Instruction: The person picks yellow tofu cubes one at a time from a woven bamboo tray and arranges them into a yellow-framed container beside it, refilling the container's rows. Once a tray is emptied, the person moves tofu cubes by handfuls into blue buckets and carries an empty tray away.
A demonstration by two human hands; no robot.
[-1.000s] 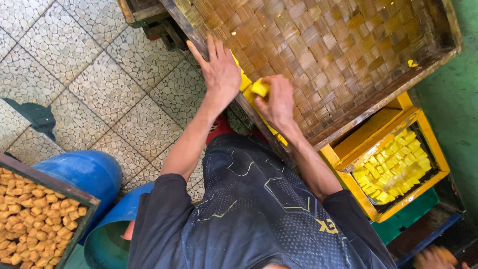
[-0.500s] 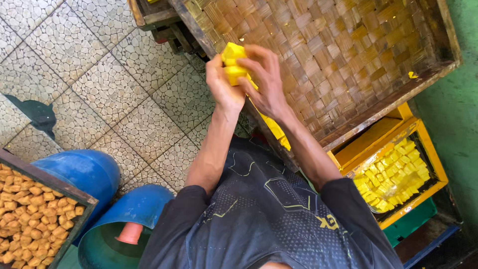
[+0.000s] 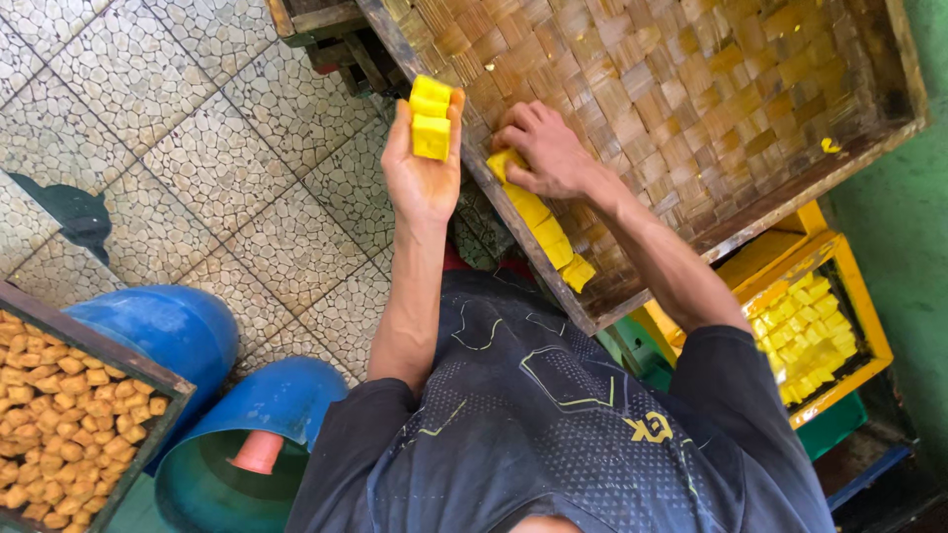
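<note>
My left hand (image 3: 423,173) is raised over the near rim of a large woven bamboo tray (image 3: 691,89) and grips two stacked yellow blocks (image 3: 431,120) between thumb and fingers. My right hand (image 3: 545,150) rests inside the tray, fingers closed over a yellow block at the upper end of a row of yellow blocks (image 3: 548,235). That row lies along the tray's inner edge. One small yellow scrap (image 3: 830,145) sits at the tray's far right. My dark shirt fills the bottom of the view.
A yellow crate (image 3: 854,296) holding several yellow cubes stands under the tray at right. At lower left are two blue barrels (image 3: 158,331) and a dark tray of brown fried pieces (image 3: 59,424). Patterned floor tiles lie at left, a green wall at right.
My hands, together around yellow blocks half a second ago, have parted. The left one keeps two blocks up at the rim; the right one has gone down onto the row in the tray.
</note>
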